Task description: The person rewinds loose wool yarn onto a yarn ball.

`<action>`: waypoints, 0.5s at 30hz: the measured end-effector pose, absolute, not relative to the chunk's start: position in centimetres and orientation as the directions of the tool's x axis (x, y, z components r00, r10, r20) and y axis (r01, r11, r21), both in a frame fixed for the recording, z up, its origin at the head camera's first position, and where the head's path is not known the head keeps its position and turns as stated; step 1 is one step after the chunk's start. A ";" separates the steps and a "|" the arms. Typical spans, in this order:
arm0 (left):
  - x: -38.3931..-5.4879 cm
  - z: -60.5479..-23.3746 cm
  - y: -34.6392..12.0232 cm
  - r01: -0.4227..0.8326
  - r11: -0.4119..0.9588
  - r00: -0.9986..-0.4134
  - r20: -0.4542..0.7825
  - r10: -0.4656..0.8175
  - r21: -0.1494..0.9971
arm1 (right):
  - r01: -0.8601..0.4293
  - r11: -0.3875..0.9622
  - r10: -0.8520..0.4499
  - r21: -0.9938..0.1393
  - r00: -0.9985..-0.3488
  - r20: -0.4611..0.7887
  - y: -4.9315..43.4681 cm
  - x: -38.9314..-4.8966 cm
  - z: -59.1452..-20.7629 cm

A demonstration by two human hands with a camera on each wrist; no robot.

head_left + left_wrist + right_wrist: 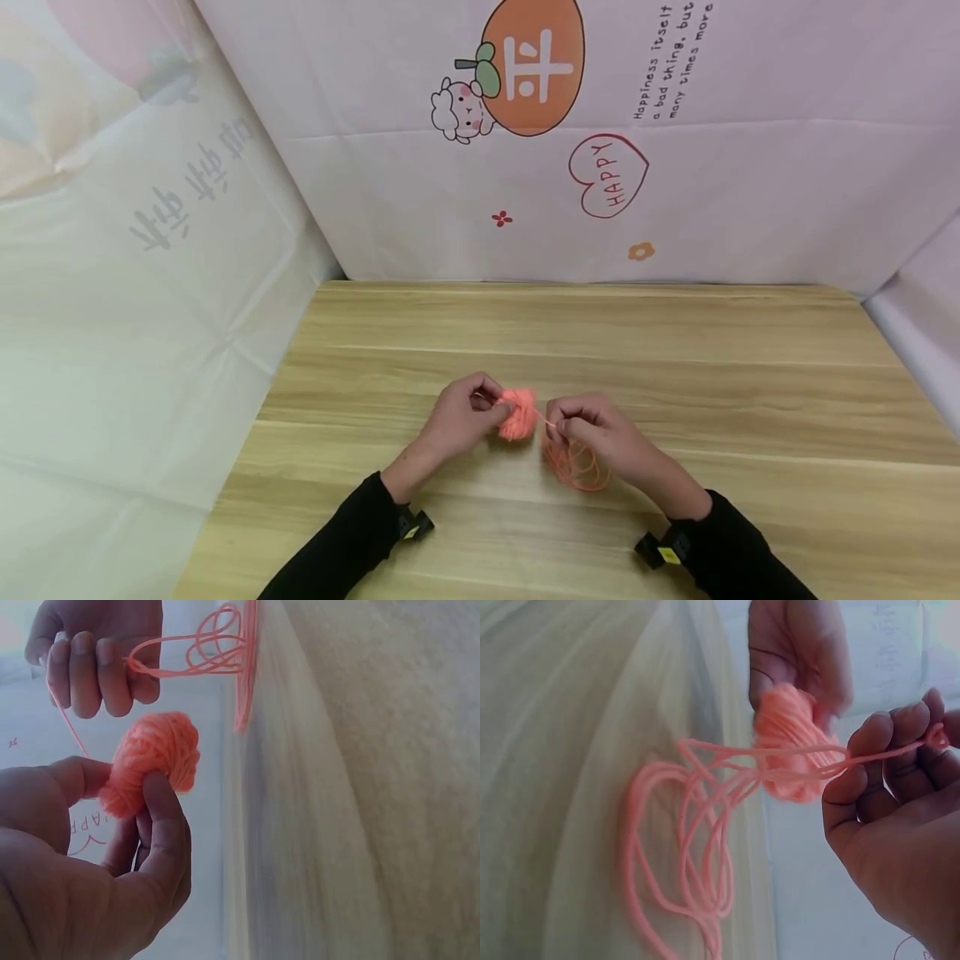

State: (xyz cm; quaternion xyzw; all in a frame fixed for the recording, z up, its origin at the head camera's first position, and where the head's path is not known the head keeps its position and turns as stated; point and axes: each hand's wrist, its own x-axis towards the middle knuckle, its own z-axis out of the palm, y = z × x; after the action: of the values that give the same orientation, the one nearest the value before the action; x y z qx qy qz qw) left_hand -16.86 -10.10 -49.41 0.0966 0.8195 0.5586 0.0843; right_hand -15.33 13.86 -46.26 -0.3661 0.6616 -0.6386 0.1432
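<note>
A small ball of coral-pink yarn (517, 414) is pinched between the thumb and fingers of my left hand (465, 419), above the middle of the table. To its right, my right hand (596, 429) grips the yarn strand, with fingers curled round it. A short taut length of strand (67, 720) runs between the ball and the right hand in the left wrist view. Loose loops of yarn (697, 840) hang from the right hand down to the wood in the right wrist view. Part of the ball is hidden behind the left fingers.
Both hands work over a wooden table (675, 358) with light grain. Behind it rises a white printed cloth (405, 200) with cartoon figures and lettering. Another pale sheet (150, 333) hangs along the left side. Black sleeves with small wrist cameras (660, 550) cover the forearms.
</note>
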 end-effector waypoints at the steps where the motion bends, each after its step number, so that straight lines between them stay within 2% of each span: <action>1: -16.9 -49.4 -10.1 0.061 0.337 -0.970 -0.024 0.241 0.940 | -0.301 -0.089 -0.669 -0.949 -0.688 0.281 13.8 -15.2 -46.3; 6: -17.3 -49.3 -10.3 0.034 0.192 -0.977 -0.008 0.213 0.981 | -0.242 -0.116 -0.690 -0.963 -0.678 0.254 13.3 -14.9 -46.8; 15: -17.7 -48.1 -10.1 -0.017 -0.106 -0.978 0.005 0.211 0.994 | -0.247 -0.012 -0.663 -0.969 -0.724 0.193 12.9 -14.6 -47.9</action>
State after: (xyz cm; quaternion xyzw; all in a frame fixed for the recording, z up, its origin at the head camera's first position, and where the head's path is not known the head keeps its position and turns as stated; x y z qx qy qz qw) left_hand -17.70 -10.09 -48.08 0.0727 0.6641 0.7401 0.0770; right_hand -14.60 12.85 -47.90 -0.3329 0.6832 -0.6286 0.1653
